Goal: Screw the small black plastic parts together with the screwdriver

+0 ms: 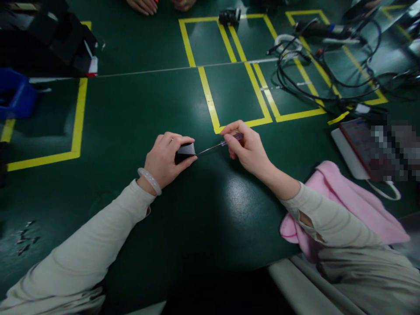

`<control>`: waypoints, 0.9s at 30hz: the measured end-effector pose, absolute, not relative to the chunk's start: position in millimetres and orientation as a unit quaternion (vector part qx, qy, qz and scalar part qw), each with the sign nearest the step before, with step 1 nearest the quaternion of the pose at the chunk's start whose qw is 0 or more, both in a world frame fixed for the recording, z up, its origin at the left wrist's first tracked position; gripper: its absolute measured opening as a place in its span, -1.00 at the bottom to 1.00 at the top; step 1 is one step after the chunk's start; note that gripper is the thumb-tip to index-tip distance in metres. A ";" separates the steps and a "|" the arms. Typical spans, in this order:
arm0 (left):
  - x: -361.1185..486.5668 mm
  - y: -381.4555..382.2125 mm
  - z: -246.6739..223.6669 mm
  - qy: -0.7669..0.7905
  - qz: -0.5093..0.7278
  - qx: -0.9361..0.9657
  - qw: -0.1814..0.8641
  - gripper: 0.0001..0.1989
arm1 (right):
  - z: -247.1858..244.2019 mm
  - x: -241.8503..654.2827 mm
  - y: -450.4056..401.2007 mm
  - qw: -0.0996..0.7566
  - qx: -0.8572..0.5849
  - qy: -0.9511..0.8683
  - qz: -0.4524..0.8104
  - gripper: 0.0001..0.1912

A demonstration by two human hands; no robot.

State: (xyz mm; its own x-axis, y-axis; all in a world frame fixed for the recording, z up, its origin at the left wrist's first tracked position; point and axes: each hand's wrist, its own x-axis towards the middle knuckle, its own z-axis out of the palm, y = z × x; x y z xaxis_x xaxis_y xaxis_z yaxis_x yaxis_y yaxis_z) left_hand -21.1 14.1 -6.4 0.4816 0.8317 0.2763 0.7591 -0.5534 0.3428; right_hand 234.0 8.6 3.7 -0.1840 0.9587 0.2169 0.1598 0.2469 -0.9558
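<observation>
My left hand (166,159) grips a small black box-like part (186,150) with a lighter grey face, thumb and fingers on opposite sides of it. My right hand (244,146) pinches the translucent handle of a thin screwdriver (210,149). Its shaft slants down to the left, and the tip meets the right edge of the black part, or lies just beside it; which of the two I cannot tell. Both hands are low over the green table (197,218).
Several small screws (26,238) lie at the lower left, below a blue bin (18,94). A pink cloth (341,205) is under my right forearm. Black cables (295,83) sprawl at the upper right, and a black cylindrical device (229,16) stands at the back. Another person's hands (144,5) show at the top.
</observation>
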 end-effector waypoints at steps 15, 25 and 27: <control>-22.4 13.7 -6.8 0.458 0.209 0.859 0.089 -0.63 | 5.1 234.5 7.1 0.463 -0.425 -0.647 0.431 -0.72; -24.1 14.3 -7.3 0.446 0.215 0.864 0.085 -0.61 | 3.1 234.0 8.5 0.472 -0.411 -0.657 0.420 -0.68; -24.0 14.2 -7.2 0.446 0.215 0.865 0.086 -0.61 | 2.9 234.2 8.3 0.456 -0.419 -0.662 0.422 -0.67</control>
State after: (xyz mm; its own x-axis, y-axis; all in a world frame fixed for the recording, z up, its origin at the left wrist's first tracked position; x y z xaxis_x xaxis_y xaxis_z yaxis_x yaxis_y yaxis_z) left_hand -24.0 14.2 -7.2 0.5095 0.8086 0.2943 0.7350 -0.5868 0.3397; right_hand 234.2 8.3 2.9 -0.2328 0.9396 0.2507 0.1687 0.2929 -0.9411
